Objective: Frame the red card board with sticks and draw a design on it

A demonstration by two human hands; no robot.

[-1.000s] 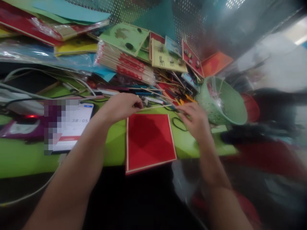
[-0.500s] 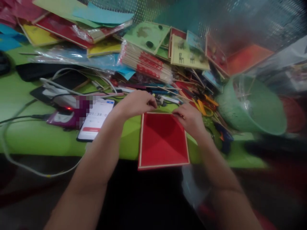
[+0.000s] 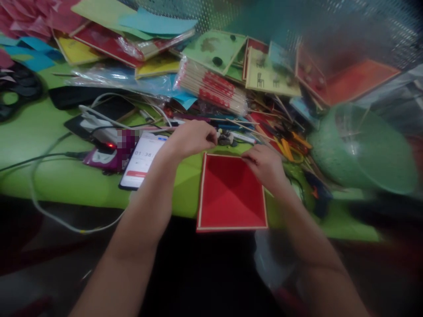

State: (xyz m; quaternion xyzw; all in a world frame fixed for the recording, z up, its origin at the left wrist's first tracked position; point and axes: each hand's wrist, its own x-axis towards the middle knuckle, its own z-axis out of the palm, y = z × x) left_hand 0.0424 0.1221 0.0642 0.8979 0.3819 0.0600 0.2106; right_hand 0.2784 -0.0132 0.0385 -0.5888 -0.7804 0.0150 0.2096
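Note:
A square red panel (image 3: 233, 193) edged with thin pale sticks lies in front of me, its near edge reaching past the table's front. My right hand (image 3: 264, 165) covers its far right corner, fingers closed on the far edge. Just beyond the far left corner hovers my left hand (image 3: 198, 136), apart from the panel. Its fingers are curled together in a pinch; whatever they hold, if anything, is hidden. Small grey stones (image 3: 226, 137) lie beside those fingertips, with a white pen (image 3: 243, 137) to their right.
Left of my forearm are a lit phone (image 3: 143, 160), a purple power strip (image 3: 102, 160) and cables. Behind lie bagged sticks (image 3: 211, 86), decorated panels (image 3: 213, 50) and coloured paper. Orange-handled scissors (image 3: 291, 149) and a green bowl (image 3: 360, 149) stand right.
The camera has turned slightly left, so everything sits further right in view. Both hands keep nearly the same poses around the panel's far edge.

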